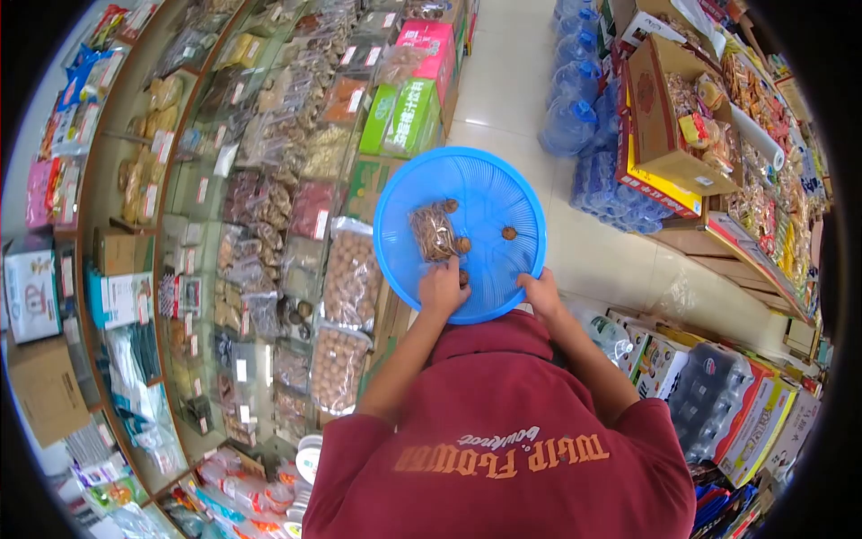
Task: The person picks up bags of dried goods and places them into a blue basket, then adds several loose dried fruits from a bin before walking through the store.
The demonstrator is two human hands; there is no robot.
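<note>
A round blue plastic basket (489, 193) is in front of my body. My left hand (441, 287) reaches over its near left edge, fingers closed against a brown, walnut-like ball (463, 279) partly hidden by them. On the right, my right hand (539, 292) grips the rim, thumb on top. A clear packet of brown, stick-like dried goods (432, 232) lies just beyond my left fingertips. Similar brown balls rest beside it, one by its upper corner (451, 206) and one by its lower right (462, 244). Another ball (509, 234) sits apart on the right.
Glass shelves (269, 180) with bagged dried goods run along the left, including large bags of round nuts (349, 278). Blue water jugs (570, 121) and an open carton (669, 117) stand along the right of the tiled aisle (507, 81). Bottle packs (709, 400) are stacked lower right.
</note>
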